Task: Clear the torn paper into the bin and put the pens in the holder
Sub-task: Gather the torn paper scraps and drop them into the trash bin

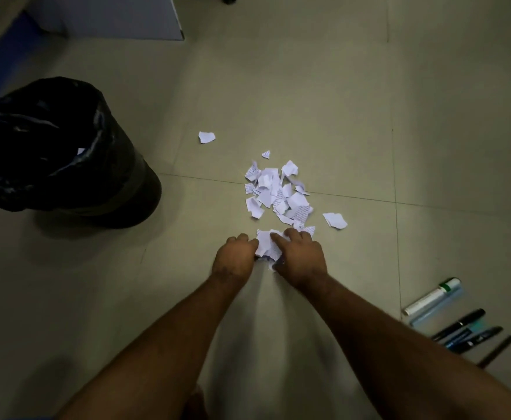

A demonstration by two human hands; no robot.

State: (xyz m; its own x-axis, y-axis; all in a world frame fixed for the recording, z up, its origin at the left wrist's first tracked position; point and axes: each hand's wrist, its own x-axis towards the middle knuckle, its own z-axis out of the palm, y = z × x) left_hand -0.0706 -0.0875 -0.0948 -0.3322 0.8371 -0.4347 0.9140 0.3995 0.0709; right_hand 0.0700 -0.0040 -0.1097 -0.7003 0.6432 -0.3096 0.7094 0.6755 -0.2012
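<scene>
A pile of torn white paper lies on the tiled floor in the middle of the view, with stray scraps at its edges. At the near end of the pile, my left hand and my right hand grip a bunch of paper scraps between them, fingers curled round it. A black bin lined with a black bag stands on the floor to the left, one scrap visible inside. Several pens and a white marker lie on the floor at the lower right. No pen holder is in view.
A single scrap lies apart, beyond the pile toward the bin. A white panel and a blue edge stand at the upper left. Bare floor tiles stretch around the pile.
</scene>
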